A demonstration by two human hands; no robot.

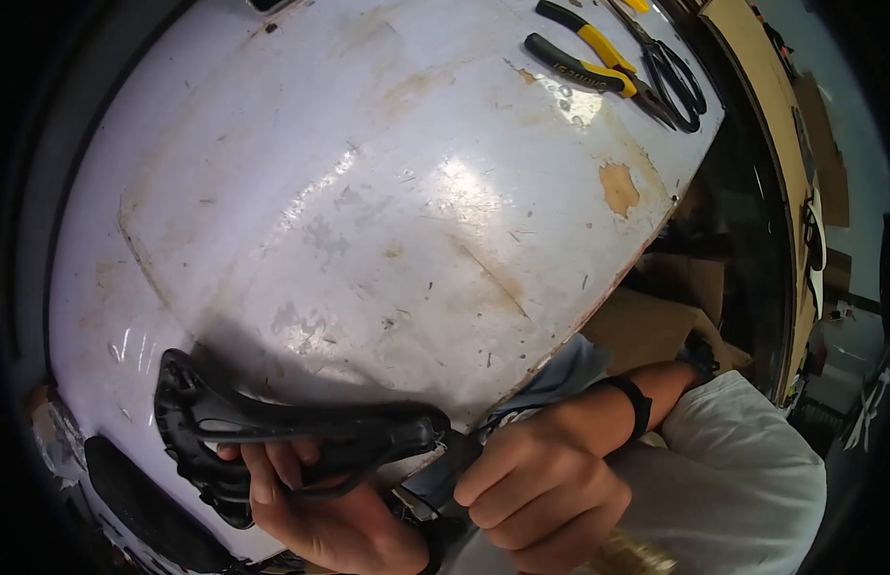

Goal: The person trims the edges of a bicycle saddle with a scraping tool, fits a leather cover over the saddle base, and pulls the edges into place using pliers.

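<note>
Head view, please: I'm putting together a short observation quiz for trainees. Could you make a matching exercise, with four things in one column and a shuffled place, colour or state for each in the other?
Things:
1. Pliers
2. Bicycle saddle
3. Right hand
4. Scissors

Descriptions:
A. Held by the left hand
B. Fingers curled closed, near the narrow end of the seat
C. Black looped handles, near the corner of the table
D. Black-and-yellow handles

Right pairs: 1-D, 2-A, 3-B, 4-C.
</note>
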